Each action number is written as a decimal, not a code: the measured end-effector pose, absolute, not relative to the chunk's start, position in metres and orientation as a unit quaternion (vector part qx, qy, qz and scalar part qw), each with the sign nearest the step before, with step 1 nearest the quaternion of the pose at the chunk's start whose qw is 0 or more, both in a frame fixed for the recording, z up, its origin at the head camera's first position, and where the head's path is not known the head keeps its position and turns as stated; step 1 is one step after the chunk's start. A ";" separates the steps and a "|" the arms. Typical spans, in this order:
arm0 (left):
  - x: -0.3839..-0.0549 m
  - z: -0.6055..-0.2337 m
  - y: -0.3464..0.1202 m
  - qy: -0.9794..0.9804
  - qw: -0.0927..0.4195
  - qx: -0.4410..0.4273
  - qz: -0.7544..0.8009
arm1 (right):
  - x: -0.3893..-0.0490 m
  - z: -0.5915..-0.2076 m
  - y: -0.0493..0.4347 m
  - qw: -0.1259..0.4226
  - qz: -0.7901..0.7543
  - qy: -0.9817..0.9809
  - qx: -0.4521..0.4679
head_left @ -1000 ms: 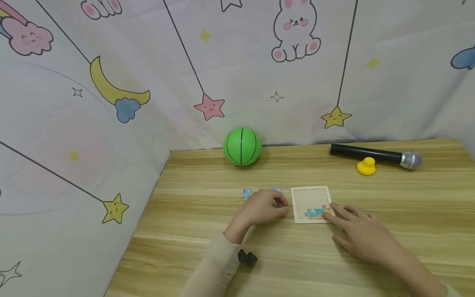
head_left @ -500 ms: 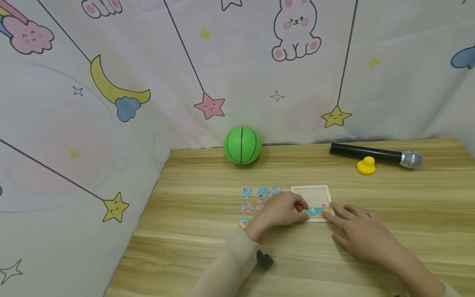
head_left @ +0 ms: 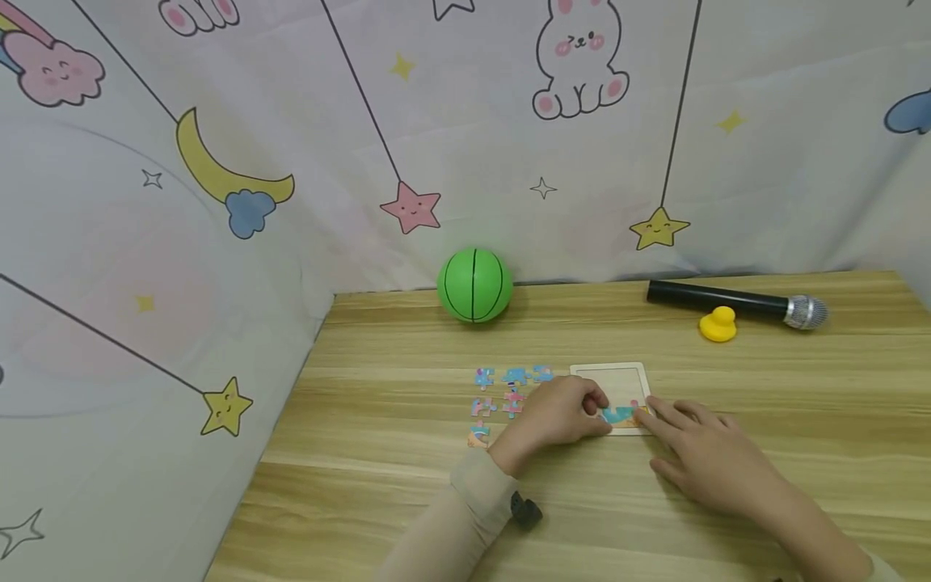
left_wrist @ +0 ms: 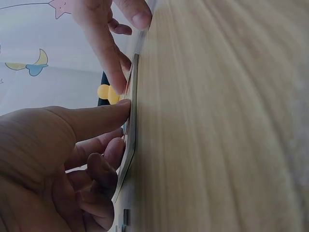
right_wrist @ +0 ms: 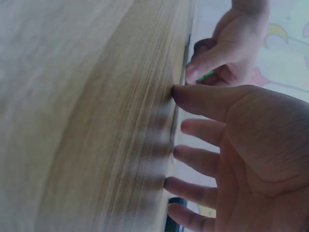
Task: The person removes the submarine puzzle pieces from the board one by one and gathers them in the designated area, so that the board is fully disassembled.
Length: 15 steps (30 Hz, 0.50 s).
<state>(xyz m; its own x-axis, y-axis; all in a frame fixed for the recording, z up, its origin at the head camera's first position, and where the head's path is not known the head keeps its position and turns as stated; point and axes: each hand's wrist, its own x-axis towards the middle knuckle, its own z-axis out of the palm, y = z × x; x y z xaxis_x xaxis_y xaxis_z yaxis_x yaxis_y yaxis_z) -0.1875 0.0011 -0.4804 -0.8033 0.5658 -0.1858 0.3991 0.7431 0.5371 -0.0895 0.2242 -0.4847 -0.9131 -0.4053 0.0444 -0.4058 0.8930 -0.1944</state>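
In the head view my left hand (head_left: 562,412) is at the lower left corner of a square wooden puzzle tray (head_left: 609,368). Its thumb and index finger pinch a small jigsaw piece, mostly hidden by the fingers; in the left wrist view, a sliver of blue shows between the fingertips of the left hand (left_wrist: 91,145). Joined blue and orange puzzle pieces (head_left: 620,415) lie along the tray's bottom edge. My right hand (head_left: 716,461) rests at the tray's right side with fingers extended, the index fingertip on the pieces' right end. The right wrist view shows the right hand (right_wrist: 231,159) with fingers spread and straight.
Several loose puzzle pieces (head_left: 483,407) lie left of the tray on the wooden table (head_left: 364,453). A green ball (head_left: 475,285) stands at the back by the printed cloth. Back right are a microphone (head_left: 720,299) and a yellow toy duck (head_left: 718,325).
My left hand has moved right from beside the loose pieces to the tray's lower left corner, uncovering more of them. The right hand has stayed at the tray's right side.
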 end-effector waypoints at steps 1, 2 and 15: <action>-0.187 -0.480 0.001 0.918 0.170 0.263 0.242 | -0.090 -0.485 0.224 0.002 0.100 -0.973 0.208; -0.187 -0.480 0.001 0.919 0.169 0.264 0.241 | -0.090 -0.485 0.224 0.002 0.099 -0.973 0.207; -0.185 -0.476 0.004 0.924 0.156 0.264 0.230 | -0.090 -0.483 0.222 -0.005 0.087 -0.975 0.204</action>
<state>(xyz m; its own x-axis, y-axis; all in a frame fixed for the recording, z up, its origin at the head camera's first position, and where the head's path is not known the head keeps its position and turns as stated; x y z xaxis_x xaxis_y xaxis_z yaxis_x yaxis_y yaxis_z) -0.1850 0.0039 -0.4762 -0.8124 0.5590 -0.1661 0.4161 0.7553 0.5064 -0.0896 0.2222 -0.4835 -0.9165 -0.3992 0.0257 -0.3974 0.9013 -0.1727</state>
